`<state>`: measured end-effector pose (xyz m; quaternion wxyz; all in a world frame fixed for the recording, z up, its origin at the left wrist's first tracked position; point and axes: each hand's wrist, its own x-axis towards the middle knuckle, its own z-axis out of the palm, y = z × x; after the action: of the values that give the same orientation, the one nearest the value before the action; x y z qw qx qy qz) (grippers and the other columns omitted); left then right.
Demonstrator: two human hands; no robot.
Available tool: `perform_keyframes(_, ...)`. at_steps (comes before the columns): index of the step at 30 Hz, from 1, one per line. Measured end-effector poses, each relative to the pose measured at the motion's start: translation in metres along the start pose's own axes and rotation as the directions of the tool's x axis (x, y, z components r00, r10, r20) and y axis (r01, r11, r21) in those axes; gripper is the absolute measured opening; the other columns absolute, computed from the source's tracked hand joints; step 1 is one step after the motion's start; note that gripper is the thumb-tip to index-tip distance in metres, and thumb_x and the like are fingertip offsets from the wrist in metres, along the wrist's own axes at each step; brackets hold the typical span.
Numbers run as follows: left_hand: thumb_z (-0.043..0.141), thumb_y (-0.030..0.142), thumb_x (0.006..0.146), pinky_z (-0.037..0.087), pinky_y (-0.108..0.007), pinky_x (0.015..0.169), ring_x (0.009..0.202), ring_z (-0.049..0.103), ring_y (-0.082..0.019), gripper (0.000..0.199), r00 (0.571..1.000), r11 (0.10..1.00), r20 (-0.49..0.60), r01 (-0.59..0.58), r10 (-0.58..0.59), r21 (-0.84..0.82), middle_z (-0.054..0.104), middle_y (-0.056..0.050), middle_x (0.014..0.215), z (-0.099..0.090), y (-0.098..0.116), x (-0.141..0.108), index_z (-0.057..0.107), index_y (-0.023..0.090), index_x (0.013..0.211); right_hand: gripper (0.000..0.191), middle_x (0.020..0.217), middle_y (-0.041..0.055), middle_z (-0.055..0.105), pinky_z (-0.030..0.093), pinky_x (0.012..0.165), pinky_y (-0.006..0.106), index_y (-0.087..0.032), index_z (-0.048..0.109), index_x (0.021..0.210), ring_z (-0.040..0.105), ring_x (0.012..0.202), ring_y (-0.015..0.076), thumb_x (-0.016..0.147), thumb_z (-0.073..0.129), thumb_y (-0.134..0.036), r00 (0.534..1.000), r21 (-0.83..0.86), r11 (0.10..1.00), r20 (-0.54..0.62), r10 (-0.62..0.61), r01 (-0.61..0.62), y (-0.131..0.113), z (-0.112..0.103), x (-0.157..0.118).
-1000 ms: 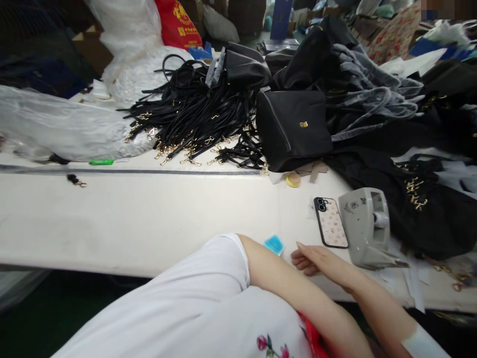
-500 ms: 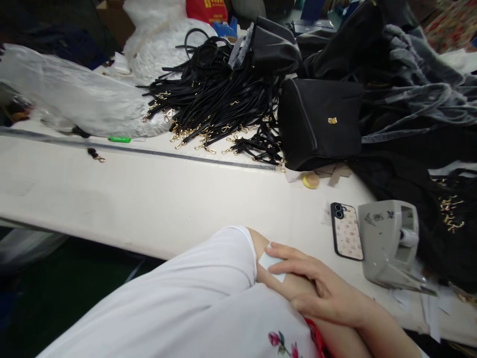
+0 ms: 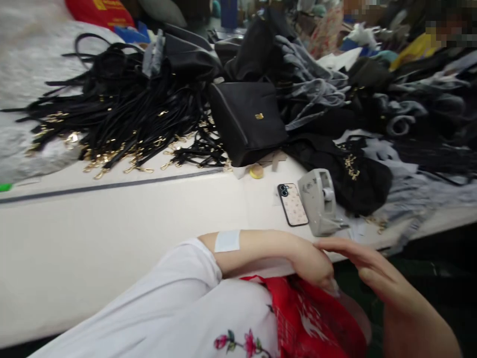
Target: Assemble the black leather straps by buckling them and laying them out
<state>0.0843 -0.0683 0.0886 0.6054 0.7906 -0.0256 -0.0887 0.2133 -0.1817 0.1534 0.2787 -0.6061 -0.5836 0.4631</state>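
Observation:
My left hand (image 3: 316, 268) is bent down at the wrist, closed above a red cloth or bag (image 3: 309, 318) with white print on my lap. Its fingertips are hidden, and something whitish shows beside them. A pale blue patch (image 3: 227, 241) lies flat on my left arm, just past the white sleeve (image 3: 201, 258). From the lower right comes my right hand (image 3: 354, 256), fingers stretched out to the left, their tips by the back of my left hand. It holds nothing that I can see.
A phone (image 3: 293, 205) lies beside a grey tape dispenser (image 3: 316, 201) on the white table (image 3: 149, 214). Behind are a black bag (image 3: 249, 119), a yellow-edged roll (image 3: 256, 171) and a heap of black straps (image 3: 130, 114) with gold clasps. More dark material fills the right side.
My right hand has left the patch and moved right, off my left arm. My left hand and the red cloth have come into fuller view. The view has turned right.

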Motion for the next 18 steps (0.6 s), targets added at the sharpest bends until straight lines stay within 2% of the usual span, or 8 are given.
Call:
perform_keyframes(2, 0.066, 0.021, 0.086, 0.044, -0.027, 0.070, 0.060, 0.054, -0.014, 0.036, 0.977, 0.986, 0.199, -0.102, 0.075, 0.129, 0.058, 0.000, 0.057, -0.019, 0.008, -0.005, 0.057, 0.017, 0.052, 0.069, 0.131, 0.0130, 0.063, 0.045, 0.103, 0.044, -0.024, 0.061, 0.133, 0.058, 0.122, 0.0329, 0.083, 0.053, -0.071, 0.997, 0.155, 0.985, 0.014, 0.073, -0.075, 0.022, -0.001, -0.015)
perform_keyframes(3, 0.060, 0.023, 0.091, 0.043, -0.026, 0.071, 0.061, 0.053, -0.012, 0.035, 0.970, 0.982, 0.214, -0.144, 0.116, 0.122, 0.061, 0.000, 0.062, -0.029, 0.010, -0.009, 0.060, 0.017, 0.057, 0.072, 0.127, 0.0139, 0.065, 0.048, 0.099, 0.043, -0.022, 0.060, 0.134, 0.062, 0.116, 0.0316, 0.082, 0.056, -0.072, 0.993, 0.205, 0.972, 0.019, 0.113, -0.114, 0.030, 0.003, -0.021)
perform_keyframes(5, 0.051, 0.029, 0.096, 0.041, -0.023, 0.067, 0.060, 0.052, -0.011, 0.035, 0.966, 0.991, 0.242, -0.113, 0.093, 0.071, 0.062, 0.001, 0.064, -0.042, 0.012, -0.016, 0.063, 0.016, 0.066, 0.068, 0.102, 0.0125, 0.072, 0.054, 0.083, 0.038, -0.017, 0.063, 0.126, 0.068, 0.091, 0.0260, 0.081, 0.061, -0.068, 0.981, 0.224, 0.957, -0.021, 0.193, -0.184, 0.041, 0.014, -0.027)
perform_keyframes(8, 0.033, 0.045, 0.101, 0.038, -0.022, 0.058, 0.057, 0.048, -0.011, 0.050, 0.984, 0.998, 0.176, 0.028, -0.016, -0.063, 0.058, 0.000, 0.059, -0.046, 0.010, -0.018, 0.065, 0.014, 0.078, 0.047, 0.069, 0.0031, 0.063, 0.049, 0.059, 0.026, -0.014, 0.070, 0.100, 0.057, 0.060, 0.0147, 0.087, 0.060, -0.058, 0.956, 0.169, 0.960, -0.156, 0.250, -0.223, 0.047, 0.026, -0.034)
perform_keyframes(11, 0.023, 0.055, 0.100, 0.033, -0.022, 0.051, 0.055, 0.045, -0.012, 0.061, 0.985, 0.960, 0.069, 0.169, -0.157, -0.223, 0.057, -0.001, 0.059, -0.039, 0.005, -0.013, 0.066, 0.013, 0.092, 0.037, 0.071, 0.0023, 0.063, 0.047, 0.061, 0.025, -0.015, 0.069, 0.091, 0.055, 0.063, 0.0144, 0.089, 0.060, -0.051, 0.940, 0.162, 0.964, -0.240, 0.244, -0.209, 0.047, 0.027, -0.041)
perform_keyframes(13, 0.024, 0.059, 0.098, 0.032, -0.023, 0.050, 0.054, 0.045, -0.013, 0.062, 0.977, 0.942, 0.069, 0.214, -0.203, -0.257, 0.056, -0.001, 0.056, -0.036, 0.002, -0.010, 0.066, 0.013, 0.093, 0.034, 0.080, 0.0048, 0.067, 0.049, 0.069, 0.028, -0.015, 0.070, 0.093, 0.060, 0.074, 0.0180, 0.089, 0.062, -0.048, 0.934, 0.156, 0.966, -0.265, 0.241, -0.205, 0.046, 0.025, -0.045)
perform_keyframes(15, 0.029, 0.063, 0.096, 0.032, -0.023, 0.049, 0.052, 0.044, -0.012, 0.063, 0.977, 0.948, 0.097, 0.207, -0.188, -0.242, 0.056, -0.001, 0.054, -0.036, 0.001, -0.009, 0.067, 0.013, 0.087, 0.033, 0.085, 0.0062, 0.070, 0.050, 0.073, 0.030, -0.015, 0.072, 0.092, 0.062, 0.078, 0.0204, 0.088, 0.064, -0.047, 0.927, 0.146, 0.966, -0.284, 0.246, -0.212, 0.045, 0.024, -0.047)
perform_keyframes(18, 0.042, 0.065, 0.091, 0.030, -0.023, 0.047, 0.050, 0.042, -0.012, 0.059, 0.977, 0.962, 0.161, 0.172, -0.139, -0.210, 0.057, -0.002, 0.053, -0.039, -0.001, -0.009, 0.068, 0.014, 0.078, 0.034, 0.082, 0.0056, 0.072, 0.052, 0.071, 0.029, -0.016, 0.073, 0.090, 0.064, 0.076, 0.0200, 0.087, 0.064, -0.048, 0.911, 0.121, 0.965, -0.320, 0.258, -0.231, 0.043, 0.024, -0.049)
